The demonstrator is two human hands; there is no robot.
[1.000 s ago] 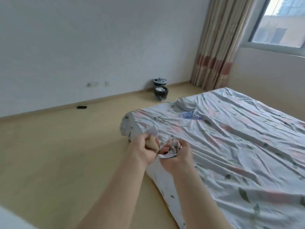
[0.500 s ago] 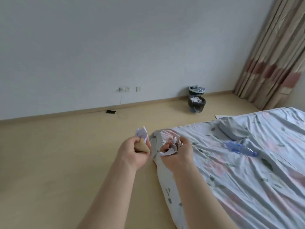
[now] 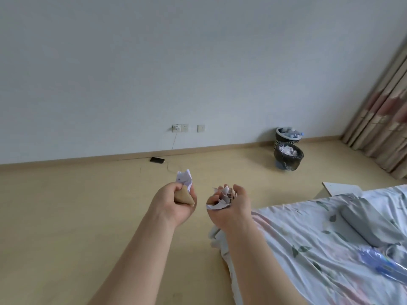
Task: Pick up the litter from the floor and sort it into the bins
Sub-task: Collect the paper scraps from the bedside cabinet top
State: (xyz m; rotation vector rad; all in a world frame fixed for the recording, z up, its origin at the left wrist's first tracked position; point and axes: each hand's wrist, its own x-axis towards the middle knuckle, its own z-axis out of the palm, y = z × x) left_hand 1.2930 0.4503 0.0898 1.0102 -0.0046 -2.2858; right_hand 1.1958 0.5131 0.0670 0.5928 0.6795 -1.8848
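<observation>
— Which step?
— Carrying. My left hand (image 3: 176,203) grips white paper (image 3: 184,178) and a brown scrap (image 3: 184,197); my right hand (image 3: 229,208) clutches shreds (image 3: 221,195).
— Next?
— Reach the bins (image 3: 286,164), well ahead-right of my hands; shreds suit the nearer, I judge.

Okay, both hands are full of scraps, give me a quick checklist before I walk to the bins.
1. Left hand grips brown scrap and white paper: ok.
2. Right hand grips paper scraps: ok.
3. Paper bin identified: ok, near bin holds paper, far bin holds bottles.
4. Room left in near bin: cannot tell.
5. Route across floor: ok, phone sits aside.
6. Nothing left behind: not ok, plastic bottle lies on the bed.
</observation>
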